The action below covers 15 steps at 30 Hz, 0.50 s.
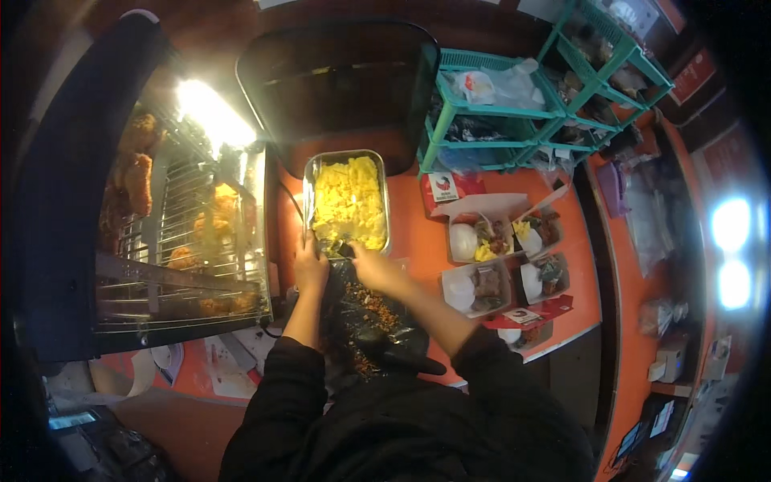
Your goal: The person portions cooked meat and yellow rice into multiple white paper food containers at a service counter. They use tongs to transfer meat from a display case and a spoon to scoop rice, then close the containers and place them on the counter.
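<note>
A rectangular metal tray of yellow scrambled egg stands on the orange counter before me. At its near left corner, my left hand grips the rim. My right hand is closed around a dark utensil at the tray's near edge; its working end is hard to make out in the egg. Below the tray lies black plastic scattered with reddish-brown crumbs. Open food boxes sit to the right, with white rounded portions, probably rice, and dark food; some also hold yellow egg.
On the left, a lit glass warming cabinet holds fried pieces on wire racks. Green plastic shelves with bags stand at the back right. A knife lies at lower left. A dark panel rises behind the tray.
</note>
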Tool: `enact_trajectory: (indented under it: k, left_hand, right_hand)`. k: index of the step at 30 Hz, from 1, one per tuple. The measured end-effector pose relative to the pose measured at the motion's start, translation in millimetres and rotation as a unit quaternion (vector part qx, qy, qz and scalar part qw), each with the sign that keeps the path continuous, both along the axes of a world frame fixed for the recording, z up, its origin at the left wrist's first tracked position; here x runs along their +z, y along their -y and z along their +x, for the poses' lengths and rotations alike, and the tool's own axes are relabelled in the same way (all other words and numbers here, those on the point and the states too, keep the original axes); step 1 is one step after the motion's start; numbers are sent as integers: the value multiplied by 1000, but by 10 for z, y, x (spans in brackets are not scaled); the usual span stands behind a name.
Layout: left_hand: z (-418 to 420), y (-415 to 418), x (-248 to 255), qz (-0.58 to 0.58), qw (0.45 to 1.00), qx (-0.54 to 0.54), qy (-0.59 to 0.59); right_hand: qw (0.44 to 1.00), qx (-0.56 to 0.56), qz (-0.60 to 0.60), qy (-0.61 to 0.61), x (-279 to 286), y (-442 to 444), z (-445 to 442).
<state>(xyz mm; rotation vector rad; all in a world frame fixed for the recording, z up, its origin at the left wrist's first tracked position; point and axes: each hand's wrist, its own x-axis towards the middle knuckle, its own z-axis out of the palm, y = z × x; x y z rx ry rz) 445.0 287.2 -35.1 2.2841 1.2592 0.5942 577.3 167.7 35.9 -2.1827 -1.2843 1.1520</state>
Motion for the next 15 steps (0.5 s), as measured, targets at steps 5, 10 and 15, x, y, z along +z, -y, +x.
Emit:
enact_trajectory:
  k: [5, 10, 15]
  left_hand:
    - [38, -13, 54, -27, 1000, -16, 4]
    - [27, -12, 3, 0, 1000, -25, 16]
    - [26, -10, -7, -11, 1000, -15, 0]
  right_hand:
    - [960, -16, 69, 272, -369, -369, -335]
    - [922, -47, 144, 357, -604, -457, -204]
    - [927, 51, 64, 367, -651, -565, -145]
